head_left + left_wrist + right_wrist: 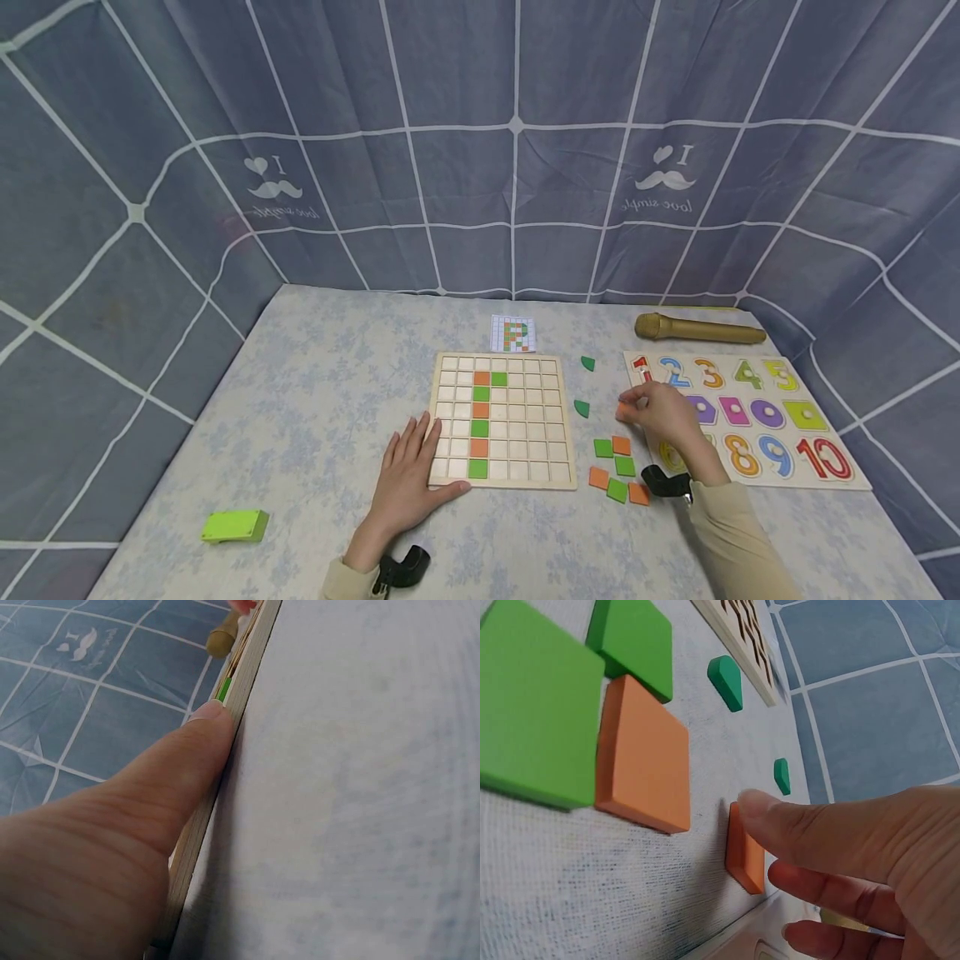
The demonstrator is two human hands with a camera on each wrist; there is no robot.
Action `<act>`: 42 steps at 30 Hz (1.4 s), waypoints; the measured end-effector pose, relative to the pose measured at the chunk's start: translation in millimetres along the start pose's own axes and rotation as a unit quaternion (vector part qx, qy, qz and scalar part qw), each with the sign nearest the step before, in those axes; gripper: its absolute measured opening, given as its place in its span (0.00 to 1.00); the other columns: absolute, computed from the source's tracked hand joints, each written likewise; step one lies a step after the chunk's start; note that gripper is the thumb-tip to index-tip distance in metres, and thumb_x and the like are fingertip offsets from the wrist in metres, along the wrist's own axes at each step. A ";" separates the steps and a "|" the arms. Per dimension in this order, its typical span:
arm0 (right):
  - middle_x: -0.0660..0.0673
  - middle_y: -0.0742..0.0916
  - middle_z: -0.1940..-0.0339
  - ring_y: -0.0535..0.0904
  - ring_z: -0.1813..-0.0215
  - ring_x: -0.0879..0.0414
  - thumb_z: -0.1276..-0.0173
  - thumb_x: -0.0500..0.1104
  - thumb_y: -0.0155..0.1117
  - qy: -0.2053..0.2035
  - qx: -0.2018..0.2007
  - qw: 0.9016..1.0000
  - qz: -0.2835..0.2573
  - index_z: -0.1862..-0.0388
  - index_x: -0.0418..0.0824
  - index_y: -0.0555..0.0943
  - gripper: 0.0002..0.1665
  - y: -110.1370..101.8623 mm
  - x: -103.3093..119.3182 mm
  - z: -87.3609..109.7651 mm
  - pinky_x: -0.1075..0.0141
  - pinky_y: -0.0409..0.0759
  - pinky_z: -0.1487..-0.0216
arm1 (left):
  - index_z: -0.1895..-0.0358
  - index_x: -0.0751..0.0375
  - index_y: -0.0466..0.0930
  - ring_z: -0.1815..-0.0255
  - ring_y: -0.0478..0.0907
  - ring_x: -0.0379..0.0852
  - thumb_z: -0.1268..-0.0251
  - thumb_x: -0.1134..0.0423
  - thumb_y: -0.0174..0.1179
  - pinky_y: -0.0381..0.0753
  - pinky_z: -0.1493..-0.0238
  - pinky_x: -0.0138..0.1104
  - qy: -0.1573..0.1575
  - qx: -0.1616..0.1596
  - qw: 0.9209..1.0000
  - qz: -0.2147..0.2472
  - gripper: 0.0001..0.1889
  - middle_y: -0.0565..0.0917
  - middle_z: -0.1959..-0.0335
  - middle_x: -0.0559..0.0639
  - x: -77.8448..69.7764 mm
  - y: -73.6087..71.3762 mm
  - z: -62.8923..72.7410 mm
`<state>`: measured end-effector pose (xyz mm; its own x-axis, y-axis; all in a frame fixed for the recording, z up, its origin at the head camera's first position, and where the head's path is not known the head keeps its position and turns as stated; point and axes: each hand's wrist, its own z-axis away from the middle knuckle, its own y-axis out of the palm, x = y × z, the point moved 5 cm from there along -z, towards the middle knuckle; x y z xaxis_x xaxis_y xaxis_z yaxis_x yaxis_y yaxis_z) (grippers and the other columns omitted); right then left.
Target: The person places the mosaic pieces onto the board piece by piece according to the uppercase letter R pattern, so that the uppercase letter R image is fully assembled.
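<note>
My left hand (408,483) rests at the near left corner of a wooden grid board (525,421), fingers straight, its thumb along the board's near edge. In the left wrist view the thumb (165,780) presses against that edge. A column of alternating orange and green square tiles fills part of the grid, with one more green tile (499,379) beside its top. To the right of the board, my right hand (663,412) pinches an orange square tile (744,851) between thumb and fingers, by the number board's left edge.
Loose green and orange tiles (625,466) lie between the boards, with two dark green quarter-round pieces (588,363) above. A pattern card (513,333) sits behind the grid. On the right are a number puzzle board (750,417) and a gold microphone (701,329). A lime-green block (235,526) lies left.
</note>
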<state>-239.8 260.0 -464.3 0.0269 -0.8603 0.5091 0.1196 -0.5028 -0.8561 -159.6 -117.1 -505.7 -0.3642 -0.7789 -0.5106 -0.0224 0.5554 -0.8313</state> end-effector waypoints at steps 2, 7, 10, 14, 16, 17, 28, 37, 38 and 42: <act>0.41 0.85 0.61 0.76 0.67 0.52 0.42 0.45 0.73 -0.001 0.004 1.000 0.001 0.58 0.36 0.86 0.17 0.8 -0.4 -0.1 0.60 0.73 0.71 | 0.27 0.67 0.56 0.27 0.46 0.62 0.47 0.36 0.63 0.43 0.32 0.56 -0.002 0.002 1.000 0.000 0.51 0.54 0.27 0.64 0.2 -0.3 0.0; 0.43 0.85 0.63 0.76 0.63 0.51 0.42 0.43 0.72 -0.006 0.009 1.000 0.005 0.59 0.36 0.87 0.14 2.4 -0.8 -1.3 0.57 0.75 0.67 | 0.27 0.66 0.55 0.27 0.45 0.62 0.46 0.36 0.62 0.42 0.32 0.55 -0.007 0.010 1.000 -0.001 0.51 0.53 0.27 0.63 0.6 -0.6 -0.1; 0.46 0.84 0.67 0.74 0.65 0.51 0.43 0.42 0.72 -0.014 0.008 1.000 0.011 0.61 0.38 0.87 0.12 3.0 1.6 -2.3 0.58 0.72 0.68 | 0.27 0.66 0.55 0.26 0.44 0.61 0.46 0.36 0.62 0.42 0.32 0.55 -0.010 0.013 1.000 0.001 0.51 0.53 0.27 0.63 0.9 -0.7 -0.2; 0.47 0.79 0.71 0.71 0.67 0.51 0.44 0.40 0.73 -0.019 0.013 1.000 0.009 0.64 0.42 0.84 0.09 5.1 6.1 -3.3 0.60 0.68 0.69 | 0.27 0.66 0.55 0.26 0.44 0.61 0.46 0.35 0.62 0.42 0.32 0.55 -0.010 0.013 1.000 0.001 0.51 0.53 0.27 0.63 0.5 -1.1 0.0; 0.47 0.79 0.70 0.71 0.67 0.51 0.44 0.41 0.73 -0.013 0.016 1.000 0.003 0.65 0.43 0.83 0.09 6.7 7.2 -3.9 0.60 0.67 0.69 | 0.27 0.66 0.55 0.26 0.44 0.61 0.46 0.35 0.61 0.42 0.32 0.55 -0.009 0.012 1.000 0.001 0.51 0.53 0.26 0.63 0.3 -1.0 0.1; 0.47 0.80 0.69 0.71 0.66 0.51 0.44 0.41 0.73 -0.010 0.019 1.000 -0.001 0.65 0.44 0.82 0.09 7.5 7.7 -4.1 0.60 0.67 0.68 | 0.27 0.66 0.55 0.26 0.44 0.61 0.46 0.35 0.61 0.42 0.32 0.55 -0.008 0.010 1.000 0.001 0.51 0.53 0.27 0.63 0.1 -1.3 0.1; 0.51 0.81 0.76 0.71 0.75 0.55 0.45 0.41 0.75 -0.053 -0.048 0.996 -0.050 0.69 0.42 0.84 0.08 9.9 24.6 -12.6 0.63 0.66 0.75 | 0.27 0.67 0.56 0.27 0.45 0.62 0.46 0.35 0.62 0.41 0.32 0.55 -0.002 0.002 1.000 -0.001 0.51 0.53 0.27 0.63 0.9 -2.8 -0.2; 0.51 0.81 0.76 0.69 0.76 0.54 0.48 0.43 0.77 -0.069 -0.055 0.990 -0.107 0.73 0.43 0.82 0.10 32.3 69.9 -41.3 0.63 0.66 0.78 | 0.26 0.64 0.54 0.26 0.42 0.59 0.46 0.34 0.60 0.39 0.31 0.53 -0.010 0.016 1.000 0.000 0.52 0.50 0.26 0.61 2.8 0.1 -1.2; 0.51 0.81 0.76 0.69 0.76 0.54 0.48 0.43 0.77 -0.072 -0.054 0.990 -0.112 0.73 0.43 0.83 0.10 35.5 75.2 -44.0 0.63 0.66 0.77 | 0.26 0.64 0.53 0.26 0.41 0.59 0.46 0.34 0.60 0.38 0.31 0.53 -0.011 0.018 1.000 0.001 0.52 0.50 0.26 0.61 3.0 0.7 -1.2; 0.51 0.82 0.74 0.70 0.77 0.55 0.46 0.43 0.76 -0.086 -0.051 0.988 -0.120 0.70 0.44 0.87 0.07 47.6 92.0 -54.1 0.63 0.67 0.77 | 0.26 0.64 0.54 0.26 0.42 0.59 0.46 0.34 0.61 0.38 0.31 0.53 -0.012 0.019 1.000 0.000 0.52 0.51 0.26 0.61 2.1 1.0 -0.5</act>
<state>-285.3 152.4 -463.1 0.1794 -0.6921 0.6992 0.0425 -0.7046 -0.7083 -160.8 -118.0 -507.4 -0.3412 -0.7861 -0.5155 0.0130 0.5444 -0.8387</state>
